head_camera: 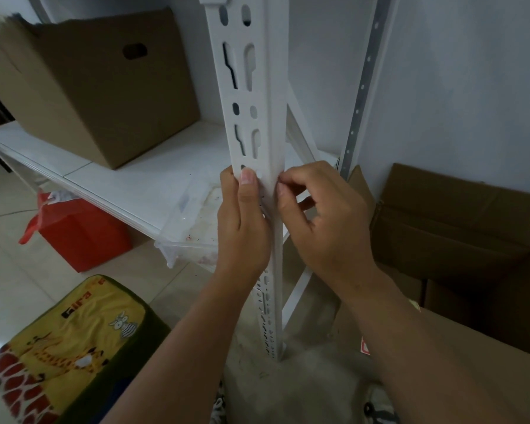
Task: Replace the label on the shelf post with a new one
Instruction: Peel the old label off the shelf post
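On the white shelf (129,175) sat a cardboard box (104,87); beside it, your left hand (242,228) gripped the shelf post (257,96), your right hand (322,221) pinching its label (270,186) (white, hard to discern).

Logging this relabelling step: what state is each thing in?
White slotted metal shelf post: upright, held.
Left hand: grips post, thumb pressed flat.
Right hand: pinching at post's edge.
Brown cardboard box: closed, on shelf.
Floor cardboard box: flaps open.
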Demonstrator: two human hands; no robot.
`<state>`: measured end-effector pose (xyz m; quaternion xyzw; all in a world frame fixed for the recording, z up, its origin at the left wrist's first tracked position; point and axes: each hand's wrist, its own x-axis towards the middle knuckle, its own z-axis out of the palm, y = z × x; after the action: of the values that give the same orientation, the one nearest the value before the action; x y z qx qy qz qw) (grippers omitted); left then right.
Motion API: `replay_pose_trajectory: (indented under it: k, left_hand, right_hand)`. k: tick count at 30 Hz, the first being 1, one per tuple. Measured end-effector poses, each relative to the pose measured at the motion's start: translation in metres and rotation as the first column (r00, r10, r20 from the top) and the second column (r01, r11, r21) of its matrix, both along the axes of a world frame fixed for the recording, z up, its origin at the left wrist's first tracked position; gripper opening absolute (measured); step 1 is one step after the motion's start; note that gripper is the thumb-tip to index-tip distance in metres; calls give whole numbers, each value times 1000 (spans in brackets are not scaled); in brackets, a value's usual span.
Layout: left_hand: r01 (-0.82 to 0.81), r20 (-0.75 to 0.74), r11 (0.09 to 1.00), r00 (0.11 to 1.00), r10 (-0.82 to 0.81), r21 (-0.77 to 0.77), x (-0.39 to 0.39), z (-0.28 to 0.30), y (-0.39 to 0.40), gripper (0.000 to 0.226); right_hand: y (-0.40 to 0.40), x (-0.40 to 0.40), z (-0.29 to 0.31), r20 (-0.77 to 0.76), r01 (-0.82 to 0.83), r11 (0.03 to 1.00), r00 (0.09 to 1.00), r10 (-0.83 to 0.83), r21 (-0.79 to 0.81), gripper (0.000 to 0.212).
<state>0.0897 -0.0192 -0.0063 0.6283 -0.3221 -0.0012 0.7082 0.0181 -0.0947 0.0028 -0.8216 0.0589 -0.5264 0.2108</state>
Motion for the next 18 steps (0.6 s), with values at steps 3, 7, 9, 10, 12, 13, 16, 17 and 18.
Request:
replay_pose_trajectory:
  k: [3,7,9,10,12,13,16,17,18]
  left_hand:
    - [-14,-3,1000,1000,14,-9,-2,1,-1,34]
    - [-25,4,1000,1000,26,-8,-1,0,-1,30]
    - [-22,15,1000,1000,22,-7,1,-1,-1,27]
    - [-24,16,1000,1000,24,-6,1,-1,-2,27]
    - [-33,18,999,999,33,-4,1,-1,-2,26]
    - [-33,18,999,999,33,-2,2,-1,-2,26]
    - [-37,12,999,999,37,10,0,0,0,28]
    - [-45,9,999,999,45,15,-3,2,1,30]
    - [-56,6,998,998,55,23,-6,4,1,32]
  right_hand:
    - [1,1,1,-32,7,1000,999,-7,-17,18]
    - [1,3,4,-111,1,998,994,5,56,14]
    - [4,3,5,-145,-33,995,988,46,94,12]
    - [7,2,4,-166,-60,993,983,76,102,10]
    - [14,-2,0,-210,-118,988,968,136,96,7]
    - [17,-4,-2,-215,-142,985,963,159,95,7]
    - [11,-8,-1,-152,-160,967,970,191,197,8]
    - [7,-9,0,-126,-165,952,971,202,259,8]
    - [4,-10,2,-102,-176,929,970,220,326,7]
